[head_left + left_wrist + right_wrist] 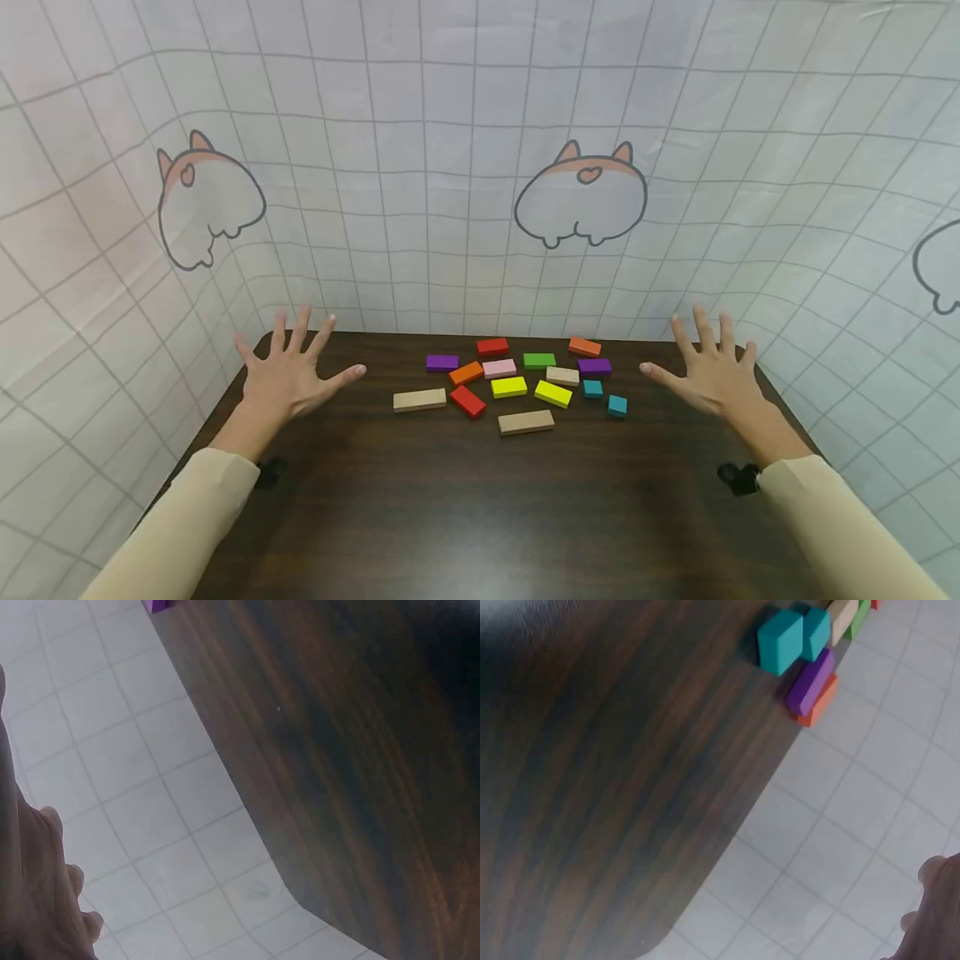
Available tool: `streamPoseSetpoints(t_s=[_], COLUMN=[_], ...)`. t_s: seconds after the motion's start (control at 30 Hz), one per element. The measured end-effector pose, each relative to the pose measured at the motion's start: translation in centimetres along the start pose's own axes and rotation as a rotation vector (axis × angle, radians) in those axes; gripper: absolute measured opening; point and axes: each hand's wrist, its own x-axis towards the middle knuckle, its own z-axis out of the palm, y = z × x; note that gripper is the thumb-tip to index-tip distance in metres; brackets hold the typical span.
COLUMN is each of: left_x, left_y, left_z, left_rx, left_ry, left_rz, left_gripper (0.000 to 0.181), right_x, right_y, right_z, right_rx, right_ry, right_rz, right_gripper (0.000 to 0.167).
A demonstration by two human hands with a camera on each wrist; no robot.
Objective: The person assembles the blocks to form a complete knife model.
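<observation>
Both hands are raised over the far part of a dark wooden table, fingers spread and holding nothing. My left hand (283,382) is left of a group of coloured blocks, nearest a long tan block (419,401). To the right of the group is my right hand (714,379), closest to two small teal blocks (617,406). Among the others are red (468,402), orange (467,373), yellow (508,387), green (539,361), pink (499,368) and purple blocks (442,363). A second long tan block (526,422) lies nearest the front.
The table (480,508) has rounded far corners. A white grid-patterned cloth (450,208) with cartoon animal outlines hangs behind it and along both sides. Small black devices (738,478) show beneath the wrists.
</observation>
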Motion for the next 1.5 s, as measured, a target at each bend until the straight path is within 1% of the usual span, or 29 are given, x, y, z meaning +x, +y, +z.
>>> streamPoseSetpoints(t_s=[0.13, 0.27, 0.43, 0.57, 0.67, 0.83, 0.9, 1.0, 1.17, 1.27, 1.4, 1.5], left_x=[-1.2, -2.2, -3.5, -4.6, -5.4, -6.1, -6.3, -6.3, -5.9, -5.5, -4.7, -4.0], left_y=[0.3, 0.6, 1.1, 1.8, 2.4, 3.7, 4.2, 5.0, 5.8, 6.1, 6.3, 6.2], left_z=[0.5, 1.0, 1.8, 2.4, 2.8, 3.5, 3.9, 4.4, 5.0, 5.2, 5.3, 5.5], left_rx=[-0.008, -0.008, -0.019, -0.027, -0.030, -0.047, -0.067, -0.103, -0.179, -0.229, -0.310, -0.411], left_ry=[0.018, 0.035, 0.041, 0.025, 0.002, -0.015, -0.013, -0.009, -0.003, 0.014, 0.051, 0.057], left_rz=[-0.001, -0.001, 0.013, 0.013, 0.012, 0.018, 0.025, 0.042, 0.075, 0.103, 0.150, 0.172], left_gripper=[0.105, 0.105, 0.104, 0.104, 0.104, 0.104, 0.103, 0.102, 0.099, 0.095, 0.086, 0.078], right_x=[-1.0, -2.2, -3.7, -4.7, -5.4, -6.3, -6.5, -6.7, -6.6, -6.3, -5.7, -5.1], right_y=[-0.5, -1.1, -2.0, -2.9, -3.6, -5.0, -5.5, -6.3, -7.6, -8.1, -8.5, -8.8], right_z=[0.4, 1.3, 2.4, 3.1, 3.7, 4.8, 5.4, 5.7, 5.9, 6.2, 6.6, 6.9], right_rx=[-0.002, 0.011, 0.023, 0.034, 0.049, 0.083, 0.107, 0.157, 0.263, 0.344, 0.483, 0.584], right_ry=[0.012, 0.032, 0.053, 0.048, 0.037, 0.047, 0.064, 0.075, 0.057, 0.048, 0.024, -0.010], right_rz=[-0.016, -0.029, -0.043, -0.056, -0.061, -0.077, -0.088, -0.105, -0.143, -0.179, -0.224, -0.240], right_gripper=[0.102, 0.101, 0.101, 0.101, 0.101, 0.101, 0.099, 0.096, 0.092, 0.091, 0.088, 0.085])
